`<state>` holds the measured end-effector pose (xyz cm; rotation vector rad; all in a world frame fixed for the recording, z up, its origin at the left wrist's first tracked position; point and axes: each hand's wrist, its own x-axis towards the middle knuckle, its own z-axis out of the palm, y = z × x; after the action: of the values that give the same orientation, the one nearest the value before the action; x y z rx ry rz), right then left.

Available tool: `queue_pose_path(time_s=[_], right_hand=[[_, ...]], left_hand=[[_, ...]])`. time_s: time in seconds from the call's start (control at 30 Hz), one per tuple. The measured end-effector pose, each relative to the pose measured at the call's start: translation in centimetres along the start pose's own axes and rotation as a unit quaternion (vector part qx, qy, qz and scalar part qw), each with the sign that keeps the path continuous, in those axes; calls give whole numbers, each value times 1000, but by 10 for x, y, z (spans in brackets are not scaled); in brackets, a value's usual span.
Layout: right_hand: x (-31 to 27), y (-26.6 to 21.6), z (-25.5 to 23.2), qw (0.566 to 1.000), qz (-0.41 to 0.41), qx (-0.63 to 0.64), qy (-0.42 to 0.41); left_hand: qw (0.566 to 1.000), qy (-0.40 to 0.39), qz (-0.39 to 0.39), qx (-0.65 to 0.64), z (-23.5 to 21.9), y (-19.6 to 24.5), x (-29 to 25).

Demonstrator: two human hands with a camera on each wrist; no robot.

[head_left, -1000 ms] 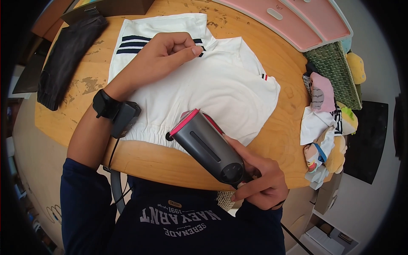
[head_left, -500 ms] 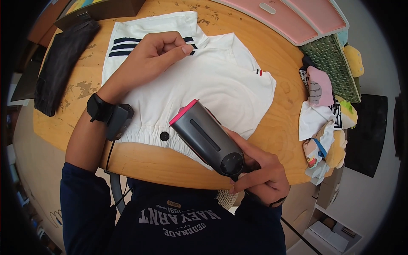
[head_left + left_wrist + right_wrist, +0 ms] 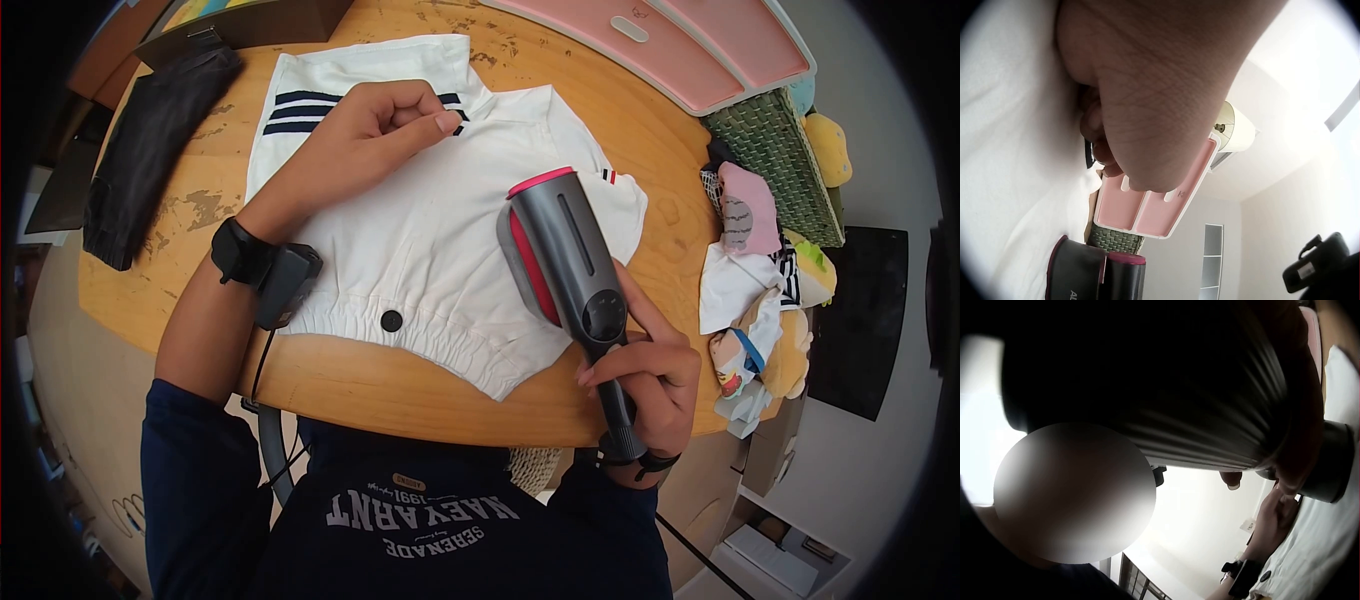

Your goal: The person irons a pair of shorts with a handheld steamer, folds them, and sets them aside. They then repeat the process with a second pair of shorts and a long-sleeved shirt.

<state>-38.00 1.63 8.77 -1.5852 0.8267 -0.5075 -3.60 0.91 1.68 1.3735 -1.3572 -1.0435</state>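
White shorts (image 3: 440,220) with navy stripes and a gathered waistband lie spread on the wooden table, the waistband towards the person. At the striped leg, my left hand (image 3: 375,135) has its fingers curled in and its thumb over the navy stripe, pinching the cloth. My right hand (image 3: 655,375) grips the handle of a dark grey handheld garment steamer (image 3: 575,235) with a pink-red rim. The steamer head is over the right leg of the shorts, its plate facing left. In the left wrist view the steamer (image 3: 1079,269) stands close against the white cloth.
Dark folded trousers (image 3: 160,160) lie at the left of the table, near a brown box (image 3: 250,35). A pink-and-white drawer unit (image 3: 680,60) stands at the back, with a green woven basket (image 3: 780,150) beside it. Small crumpled clothes (image 3: 745,290) lie along the right edge.
My right hand has swung the steamer from the waistband across to the right and away from the person, turning it more upright in view. My left hand has stayed on the striped leg.
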Motion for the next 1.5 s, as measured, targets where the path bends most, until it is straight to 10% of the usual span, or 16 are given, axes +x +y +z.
queue_pose_path(time_s=[1.5], right_hand=[[21, 11, 5, 982, -62, -32, 176]], left_hand=[[1000, 9, 3, 12, 0, 1, 0]])
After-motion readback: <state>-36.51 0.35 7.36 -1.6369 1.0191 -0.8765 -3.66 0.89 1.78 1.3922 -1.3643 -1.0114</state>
